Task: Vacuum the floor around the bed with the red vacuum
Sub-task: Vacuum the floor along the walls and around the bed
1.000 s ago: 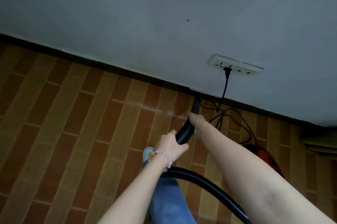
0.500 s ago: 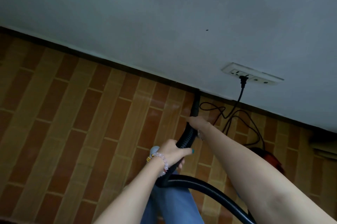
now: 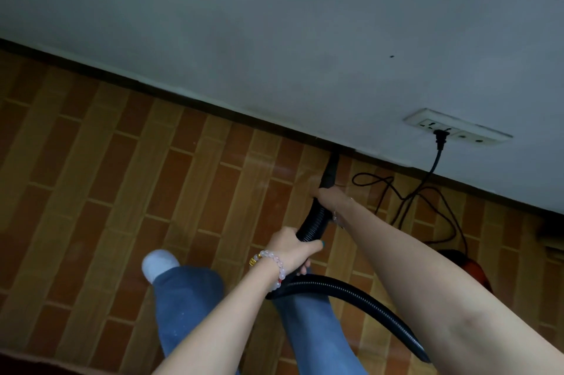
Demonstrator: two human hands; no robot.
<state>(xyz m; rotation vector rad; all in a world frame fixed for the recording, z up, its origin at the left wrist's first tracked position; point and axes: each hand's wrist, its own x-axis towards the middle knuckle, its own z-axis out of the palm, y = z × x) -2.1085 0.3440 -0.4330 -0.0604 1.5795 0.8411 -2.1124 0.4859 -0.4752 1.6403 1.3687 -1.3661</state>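
At center frame, the left hand [image 3: 293,248] and, just above it, the right hand [image 3: 326,196] both grip the black hose [image 3: 316,219], with the red vacuum [image 3: 470,261] at right.

Quick count: two hands (left hand [image 3: 293,248], right hand [image 3: 328,196]), one black hose [image 3: 360,293], one red vacuum [image 3: 460,263], one wall socket [image 3: 457,130], one plug [image 3: 440,138], one power cord [image 3: 406,194], one bead bracelet [image 3: 274,264], one white sock [image 3: 158,263].
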